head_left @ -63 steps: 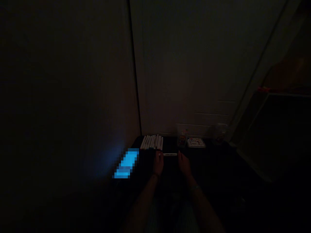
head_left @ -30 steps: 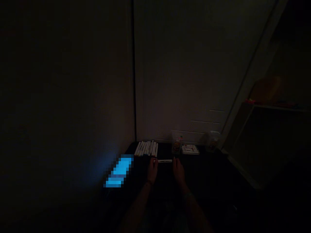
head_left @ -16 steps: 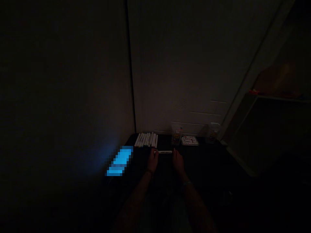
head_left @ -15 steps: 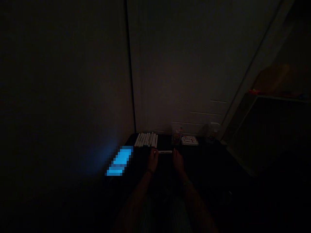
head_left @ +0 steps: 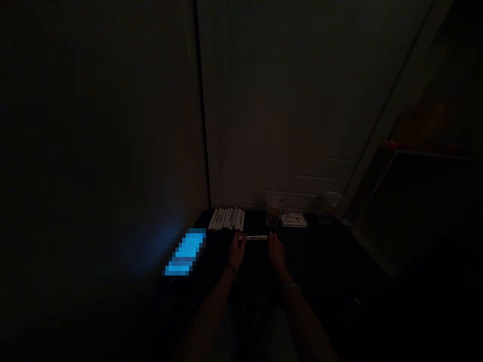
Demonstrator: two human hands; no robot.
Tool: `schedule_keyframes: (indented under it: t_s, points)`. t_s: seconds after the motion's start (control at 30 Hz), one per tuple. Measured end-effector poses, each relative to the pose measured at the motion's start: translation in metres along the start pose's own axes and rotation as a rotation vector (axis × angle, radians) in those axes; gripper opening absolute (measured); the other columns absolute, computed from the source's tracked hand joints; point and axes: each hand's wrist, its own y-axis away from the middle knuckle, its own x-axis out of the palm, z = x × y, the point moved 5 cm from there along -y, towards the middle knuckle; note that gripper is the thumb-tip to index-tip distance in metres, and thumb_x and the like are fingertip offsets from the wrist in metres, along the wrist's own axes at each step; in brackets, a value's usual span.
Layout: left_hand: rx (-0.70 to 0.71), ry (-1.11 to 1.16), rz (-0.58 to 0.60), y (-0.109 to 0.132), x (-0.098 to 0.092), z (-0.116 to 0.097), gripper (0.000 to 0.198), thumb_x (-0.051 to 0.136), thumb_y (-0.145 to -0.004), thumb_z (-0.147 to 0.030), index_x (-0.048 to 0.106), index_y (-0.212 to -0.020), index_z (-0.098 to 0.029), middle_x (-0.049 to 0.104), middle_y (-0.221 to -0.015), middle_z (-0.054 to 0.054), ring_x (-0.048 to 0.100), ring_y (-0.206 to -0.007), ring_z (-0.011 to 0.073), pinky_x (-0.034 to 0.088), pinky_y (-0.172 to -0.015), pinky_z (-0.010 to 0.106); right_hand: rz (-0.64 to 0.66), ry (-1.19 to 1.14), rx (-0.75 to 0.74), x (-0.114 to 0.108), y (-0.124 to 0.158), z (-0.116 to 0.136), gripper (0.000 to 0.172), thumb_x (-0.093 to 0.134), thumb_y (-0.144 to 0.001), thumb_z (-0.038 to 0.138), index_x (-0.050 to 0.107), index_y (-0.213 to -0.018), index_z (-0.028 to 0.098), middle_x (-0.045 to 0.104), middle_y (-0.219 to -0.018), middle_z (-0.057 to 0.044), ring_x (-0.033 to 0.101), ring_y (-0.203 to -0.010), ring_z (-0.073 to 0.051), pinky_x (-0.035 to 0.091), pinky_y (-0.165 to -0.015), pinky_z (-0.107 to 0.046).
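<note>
Head view, very dim; little legible beyond the middle of the bench (head_left: 320, 251)

Seen: white marker (head_left: 253, 237) held just over the bench between both hands, just in front of a row (head_left: 227, 219) of like markers

Left hand (head_left: 237, 251): curled, fingertips pinched on the marker's left end
Right hand (head_left: 276, 253): same, pinched on the right end
Finger detail too dark to resolve further

Long axis of marker: left to right across the view, close to level, roughly crosswise to the row, whose pieces point away toward the wall
Which end bears the cap: cannot tell

Also logged: glowing blue screen (head_left: 185, 252) left of the left hand, apart from it; flat cards (head_left: 294, 219) and two clear tubs (head_left: 273, 213) at the back by the wall

Judgement on handling: best to keep each pinch close to its end, hold the body level, apply any pull or twist along the long axis only and never across it, and stay clear of the row behind to avoid knocking it
</note>
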Motion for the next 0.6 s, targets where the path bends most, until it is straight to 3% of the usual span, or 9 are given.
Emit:
schedule_keyframes:
  t_s: [0.6]
  points:
    - [-0.051,0.019,-0.024,0.0013,-0.0011,-0.0004,0.036,0.038,-0.075,-0.049,0.051,-0.087,-0.018,0.055,-0.075,0.001,0.051,-0.071,0.0137,0.04,-0.069,0.025,-0.006,-0.031,-0.041,0.0007,0.0003,0.0015,0.049,0.013,-0.089,0.043,0.054,-0.094,0.017,0.062,-0.084,-0.008,0.059,-0.075,-0.014,0.035,-0.061,-0.02]
